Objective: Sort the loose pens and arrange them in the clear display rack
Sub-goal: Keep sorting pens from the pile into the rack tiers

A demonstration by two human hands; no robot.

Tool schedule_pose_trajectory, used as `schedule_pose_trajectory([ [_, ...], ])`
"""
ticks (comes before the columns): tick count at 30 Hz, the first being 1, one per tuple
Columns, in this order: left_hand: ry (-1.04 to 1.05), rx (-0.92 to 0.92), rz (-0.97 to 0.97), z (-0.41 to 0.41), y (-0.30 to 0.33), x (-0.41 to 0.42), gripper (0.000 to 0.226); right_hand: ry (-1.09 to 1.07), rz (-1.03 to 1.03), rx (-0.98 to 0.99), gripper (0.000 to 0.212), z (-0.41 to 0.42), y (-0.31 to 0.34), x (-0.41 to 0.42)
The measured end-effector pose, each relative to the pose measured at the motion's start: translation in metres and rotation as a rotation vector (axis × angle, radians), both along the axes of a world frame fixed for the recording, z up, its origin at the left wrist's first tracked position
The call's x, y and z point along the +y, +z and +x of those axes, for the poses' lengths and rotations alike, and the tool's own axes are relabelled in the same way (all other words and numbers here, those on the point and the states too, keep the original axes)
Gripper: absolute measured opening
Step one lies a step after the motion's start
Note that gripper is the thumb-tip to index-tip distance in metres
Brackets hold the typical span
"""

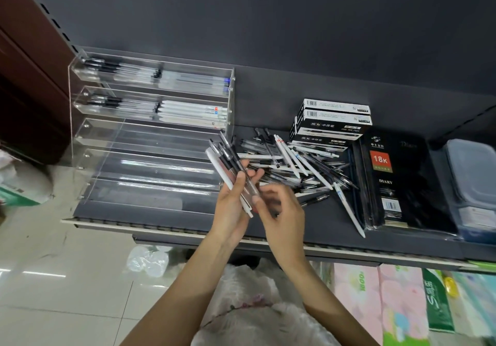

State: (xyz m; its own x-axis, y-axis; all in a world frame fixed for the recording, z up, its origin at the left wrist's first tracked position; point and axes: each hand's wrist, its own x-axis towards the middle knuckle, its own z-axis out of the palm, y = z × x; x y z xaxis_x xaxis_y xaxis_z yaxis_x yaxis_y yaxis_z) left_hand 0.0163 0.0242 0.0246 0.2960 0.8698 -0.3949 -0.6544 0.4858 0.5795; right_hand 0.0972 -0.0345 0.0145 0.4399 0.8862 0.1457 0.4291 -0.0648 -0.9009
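Dark shop shelf (268, 98): left hand (232, 203) grips a pen bundle (228, 168) slanting toward upper-left rack (150, 136); right hand (281, 209) pinches its lower end.

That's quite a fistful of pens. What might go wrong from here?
1. The left hand grips a fanned bunch of pens that mixes white and clear ones; some could slip out, or land in the wrong tier of the clear rack.
2. One long white pen from the loose pile reaches toward the shelf edge; a nudge from the right hand might send it to the floor.
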Motion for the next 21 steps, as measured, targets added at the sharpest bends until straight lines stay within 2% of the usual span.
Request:
schedule_pose_trajectory([
  [4,0.068,-0.031,0.024,-0.001,0.003,0.002,0.022,-0.059,-0.146,0.707,0.027,-0.001,0.010,-0.006],
  [5,0.077,-0.021,0.033,0.000,0.003,0.001,0.023,-0.043,-0.157,0.766,0.029,0.000,0.011,-0.007],
  [7,0.090,-0.013,0.044,0.001,0.001,-0.002,0.024,0.034,-0.182,0.646,0.027,0.000,0.014,-0.009],
  [11,0.112,-0.057,-0.014,0.001,-0.001,-0.007,0.029,0.101,-0.143,0.247,0.017,-0.001,0.017,-0.008],
  [17,0.168,-0.102,-0.048,-0.020,0.009,-0.015,0.029,0.219,-0.112,0.082,0.006,-0.007,0.022,0.000],
  [21,0.236,-0.046,-0.031,-0.046,0.012,-0.017,0.028,0.342,-0.186,0.020,0.012,-0.025,0.024,0.012],
])
